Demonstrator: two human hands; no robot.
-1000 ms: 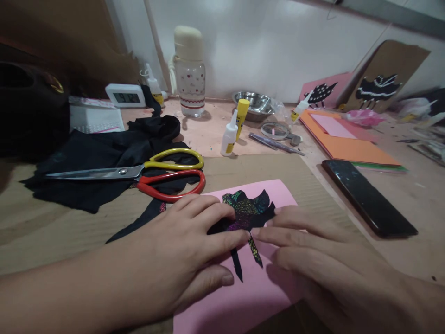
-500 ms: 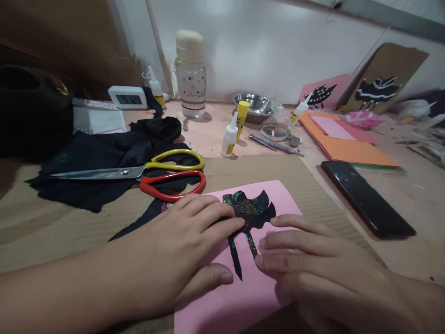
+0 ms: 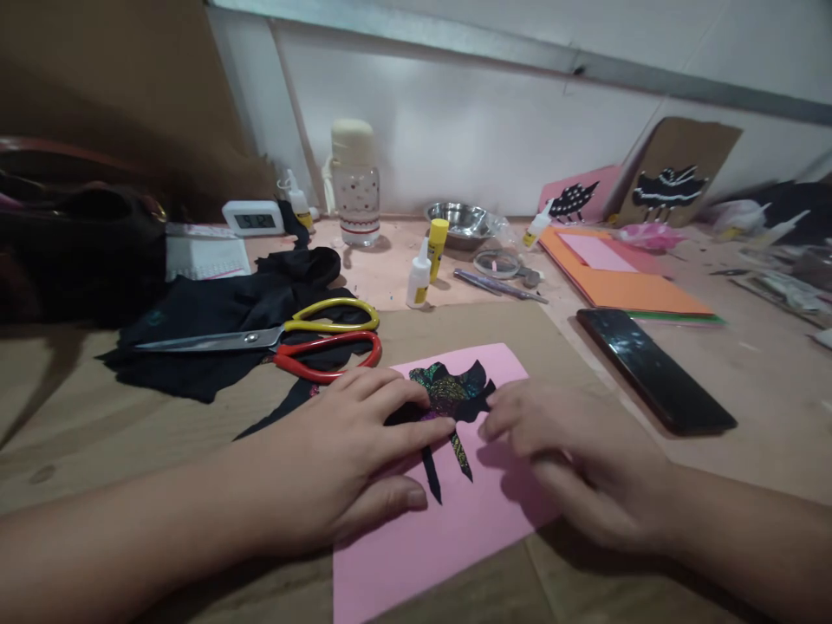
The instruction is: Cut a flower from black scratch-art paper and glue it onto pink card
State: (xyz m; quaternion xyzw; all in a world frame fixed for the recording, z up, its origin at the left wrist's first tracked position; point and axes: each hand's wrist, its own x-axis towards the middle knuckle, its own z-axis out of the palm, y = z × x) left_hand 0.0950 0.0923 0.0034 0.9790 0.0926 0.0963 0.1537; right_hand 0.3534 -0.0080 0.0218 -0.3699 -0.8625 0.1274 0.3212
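On a pink sheet [image 3: 403, 563] lies a black fabric shape [image 3: 448, 390] with glittery patches and two narrow strips below it. My left hand [image 3: 364, 451] rests over the shape's left side, fingers spread and pressing flat, the thumb on the pink paper. My right hand [image 3: 572, 459] is at the shape's right edge, its fingers curled and slightly blurred; whether they pinch the fabric is hidden. Scissors [image 3: 279, 341] with yellow and red handles lie on black cloth [image 3: 195, 303], left of the sheet.
A black phone [image 3: 650, 373] lies to the right. Behind are a glue bottle [image 3: 419, 282], a glue stick [image 3: 438, 251], a metal bowl [image 3: 458, 224], a water bottle [image 3: 357, 186], coloured paper [image 3: 637, 282] and a white clock [image 3: 253, 218]. Two bird pictures lean at the wall.
My right hand's fingers have curled in and moved up to the shape's right edge, uncovering the right strip. My left hand stays on the shape. The camera view has tilted up.
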